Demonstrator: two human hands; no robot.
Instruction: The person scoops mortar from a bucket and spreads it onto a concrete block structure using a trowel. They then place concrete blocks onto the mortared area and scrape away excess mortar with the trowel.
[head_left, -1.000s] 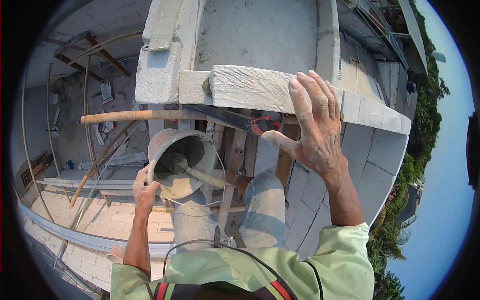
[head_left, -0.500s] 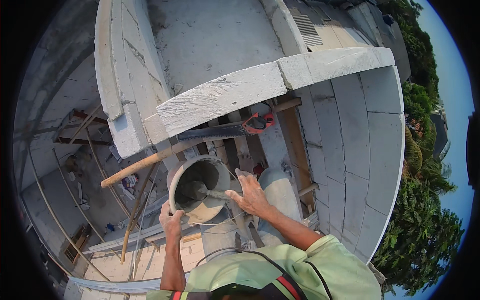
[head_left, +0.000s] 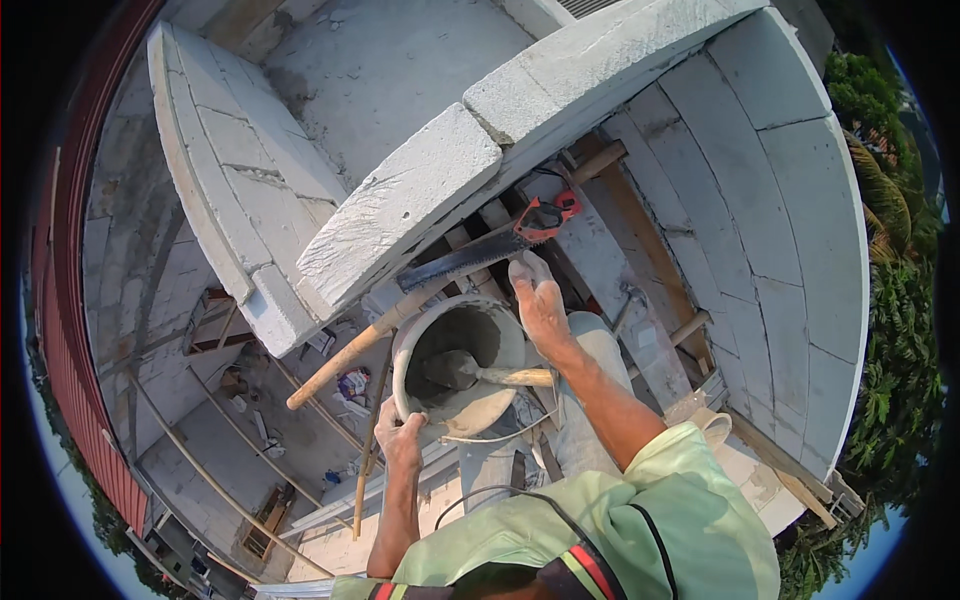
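Observation:
My left hand (head_left: 400, 440) grips the near rim of a mortar-smeared bucket (head_left: 500, 405), which is tilted so that its grey inside shows. In the bucket lies a trowel (head_left: 453, 370), its wooden handle sticking out over the rim to the right. My right hand (head_left: 541, 310) is off that handle, held above my knee with nothing visible in it and its fingers loosely extended. Just beyond its fingertips a handsaw (head_left: 465, 255) with a red and black grip lies along the foot of the block wall.
A pale block wall (head_left: 430, 180) curves across in front of me, and another wall (head_left: 740, 230) rises on the right. A round wooden pole (head_left: 350, 355) juts out left of the bucket. Beyond it the level drops to a lower floor (head_left: 210, 465) with several poles.
My right hand has left the trowel handle and moved forward toward the saw. My left hand stays on the bucket rim. The whole view has turned.

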